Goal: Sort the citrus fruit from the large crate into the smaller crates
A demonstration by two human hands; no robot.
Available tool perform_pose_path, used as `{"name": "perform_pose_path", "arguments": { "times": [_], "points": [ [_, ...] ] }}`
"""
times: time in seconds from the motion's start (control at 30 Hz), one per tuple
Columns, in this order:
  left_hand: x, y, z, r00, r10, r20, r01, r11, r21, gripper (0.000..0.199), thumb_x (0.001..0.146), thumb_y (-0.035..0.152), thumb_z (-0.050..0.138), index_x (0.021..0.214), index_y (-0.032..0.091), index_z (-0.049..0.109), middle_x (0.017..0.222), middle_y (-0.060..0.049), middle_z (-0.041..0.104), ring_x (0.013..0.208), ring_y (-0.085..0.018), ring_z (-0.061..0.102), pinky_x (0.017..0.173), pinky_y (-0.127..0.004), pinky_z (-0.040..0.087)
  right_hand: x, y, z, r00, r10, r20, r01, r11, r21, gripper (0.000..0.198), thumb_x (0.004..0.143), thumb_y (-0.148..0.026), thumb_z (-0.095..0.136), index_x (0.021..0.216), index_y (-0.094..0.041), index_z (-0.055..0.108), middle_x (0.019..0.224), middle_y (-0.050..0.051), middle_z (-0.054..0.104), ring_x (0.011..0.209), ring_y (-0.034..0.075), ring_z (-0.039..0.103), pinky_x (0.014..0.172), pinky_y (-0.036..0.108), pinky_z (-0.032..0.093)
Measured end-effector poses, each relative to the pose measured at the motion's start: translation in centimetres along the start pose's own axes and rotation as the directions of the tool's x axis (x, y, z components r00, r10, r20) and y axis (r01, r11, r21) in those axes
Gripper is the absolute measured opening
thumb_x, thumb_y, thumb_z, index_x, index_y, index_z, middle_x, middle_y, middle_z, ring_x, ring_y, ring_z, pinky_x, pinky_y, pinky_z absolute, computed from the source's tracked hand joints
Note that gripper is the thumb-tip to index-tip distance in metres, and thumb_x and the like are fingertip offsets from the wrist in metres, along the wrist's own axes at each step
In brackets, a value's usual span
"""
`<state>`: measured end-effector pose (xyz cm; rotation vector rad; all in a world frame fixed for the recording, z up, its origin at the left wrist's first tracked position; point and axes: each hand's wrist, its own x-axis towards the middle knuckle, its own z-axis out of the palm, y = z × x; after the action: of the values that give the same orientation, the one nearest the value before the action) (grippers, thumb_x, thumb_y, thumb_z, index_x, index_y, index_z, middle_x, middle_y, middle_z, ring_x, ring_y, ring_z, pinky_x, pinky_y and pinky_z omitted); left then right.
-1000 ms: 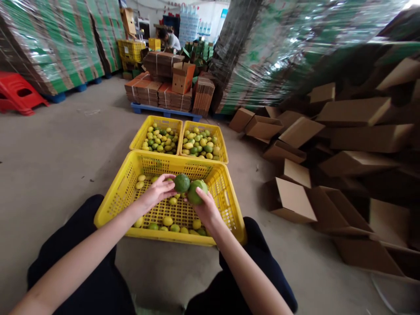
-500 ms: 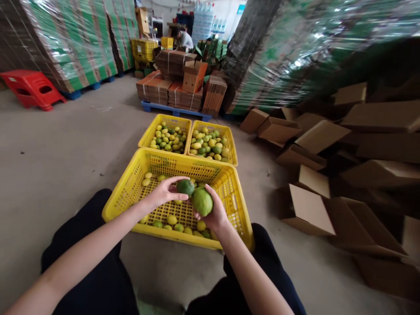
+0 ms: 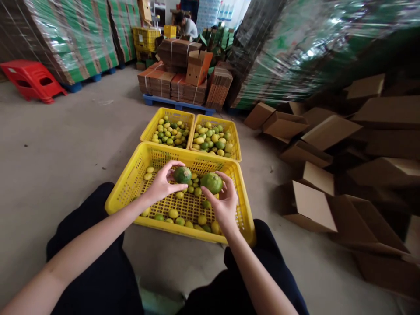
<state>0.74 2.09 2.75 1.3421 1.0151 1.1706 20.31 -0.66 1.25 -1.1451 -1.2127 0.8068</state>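
Between its thumb and fingers, my left hand (image 3: 165, 183) holds a dark green lemon (image 3: 182, 175), its stem end facing me. My right hand (image 3: 226, 199) grips a larger, lighter green lemon (image 3: 211, 183) from the right side. The two fruits hang a small distance apart above the large yellow crate (image 3: 126, 175) between my knees. Inside that crate, yellow and green lemons (image 3: 173, 213) lie in loose groups along the near side, at the left and in the middle. Part of the crate's floor lattice shows between them.
Two smaller yellow crates full of lemons (image 3: 172, 133) stand against the far side. Behind them, flattened cartons (image 3: 187, 85) lie on a blue pallet (image 3: 179, 104). Open cardboard boxes (image 3: 311, 205) are heaped at right. A red stool (image 3: 33, 81) stands far left; a person (image 3: 188, 27) is at the back.
My hands have moved apart, and the two fruits, close together before, now have a gap between them. The right hand has turned its fruit, and the view has shifted slightly.
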Motion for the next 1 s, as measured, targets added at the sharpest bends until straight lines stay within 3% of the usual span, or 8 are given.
{"name": "perform_pose_path", "arguments": {
  "times": [0.17,0.33,0.4,0.5,0.63,0.77,0.87,1.0],
  "points": [
    [-0.3,0.5,0.0,0.985,0.171,-0.026,-0.167,0.980,0.109,0.044,0.061,0.015,0.082,0.100,0.021,0.062,0.111,-0.008,0.059,0.104,-0.024,0.055,0.092,-0.036,0.044,-0.2,-0.2,0.1,0.959,-0.280,0.045,0.284,0.939,-0.195,0.044,0.068,-0.021,0.080,0.109,-0.031,0.066,0.118,0.006,0.064,0.116,0.030,0.056,0.108,0.055,0.040],
    [-0.6,0.7,0.2,0.981,0.194,0.019,-0.195,0.970,0.142,0.040,0.059,0.011,0.080,0.094,0.022,0.065,0.111,-0.008,0.060,0.113,-0.027,0.053,0.096,-0.037,0.042,-0.9,-0.1,0.1,0.948,-0.298,0.114,0.315,0.932,-0.181,0.049,0.069,-0.015,0.079,0.111,-0.034,0.062,0.123,0.004,0.065,0.120,0.029,0.055,0.111,0.055,0.036],
    [-0.5,0.8,0.1,0.993,0.112,0.026,-0.114,0.990,0.081,0.044,0.056,0.013,0.083,0.095,0.022,0.065,0.107,-0.008,0.063,0.107,-0.026,0.055,0.093,-0.036,0.044,-0.9,-0.2,0.2,0.965,-0.240,0.103,0.250,0.963,-0.103,0.050,0.065,-0.015,0.081,0.108,-0.033,0.062,0.123,0.003,0.066,0.121,0.028,0.055,0.112,0.053,0.036],
    [0.2,0.6,-0.3,0.969,-0.196,0.154,0.218,0.965,-0.148,0.041,0.058,0.024,0.083,0.095,0.017,0.065,0.093,-0.009,0.068,0.083,-0.022,0.063,0.078,-0.034,0.049,-0.5,-0.4,0.5,0.997,-0.003,0.082,-0.007,0.992,0.127,0.049,0.061,-0.017,0.084,0.104,-0.030,0.064,0.114,0.002,0.068,0.111,0.025,0.061,0.102,0.047,0.046],
    [1.0,0.0,-0.9,0.760,-0.494,0.422,0.649,0.598,-0.469,0.039,0.074,0.041,0.058,0.094,0.008,0.066,0.078,-0.013,0.069,0.062,-0.019,0.063,0.061,-0.031,0.050,0.3,-0.5,0.8,0.910,0.332,0.247,-0.413,0.771,0.485,0.030,0.068,-0.029,0.076,0.096,-0.025,0.065,0.092,0.001,0.071,0.094,0.023,0.066,0.083,0.039,0.054],
    [1.0,0.1,-0.7,0.776,-0.507,0.374,0.595,0.395,-0.700,0.033,0.072,0.029,0.049,0.091,0.008,0.066,0.080,-0.015,0.071,0.069,-0.021,0.067,0.065,-0.032,0.055,0.8,-0.1,0.8,0.781,0.434,0.449,-0.623,0.490,0.610,0.029,0.070,-0.039,0.070,0.093,-0.021,0.066,0.094,0.007,0.073,0.090,0.026,0.067,0.075,0.040,0.057],
    [0.8,0.3,-0.2,0.791,-0.551,0.266,0.524,0.387,-0.759,0.020,0.076,0.026,0.052,0.082,0.011,0.064,0.074,-0.012,0.070,0.064,-0.020,0.067,0.059,-0.030,0.056,0.8,0.4,0.8,0.749,0.498,0.437,-0.652,0.433,0.623,0.024,0.071,-0.040,0.073,0.084,-0.021,0.065,0.083,0.005,0.073,0.070,0.020,0.066,0.060,0.032,0.055],
    [1.0,-0.5,0.0,0.714,-0.669,0.204,0.569,0.385,-0.727,0.014,0.080,0.025,0.058,0.076,0.012,0.062,0.061,-0.007,0.064,0.047,-0.015,0.060,0.038,-0.022,0.046,0.9,1.0,0.8,0.732,0.543,0.411,-0.658,0.407,0.634,0.028,0.075,-0.046,0.071,0.081,-0.019,0.065,0.070,0.004,0.069,0.062,0.018,0.064,0.041,0.023,0.042]
  ]
}}
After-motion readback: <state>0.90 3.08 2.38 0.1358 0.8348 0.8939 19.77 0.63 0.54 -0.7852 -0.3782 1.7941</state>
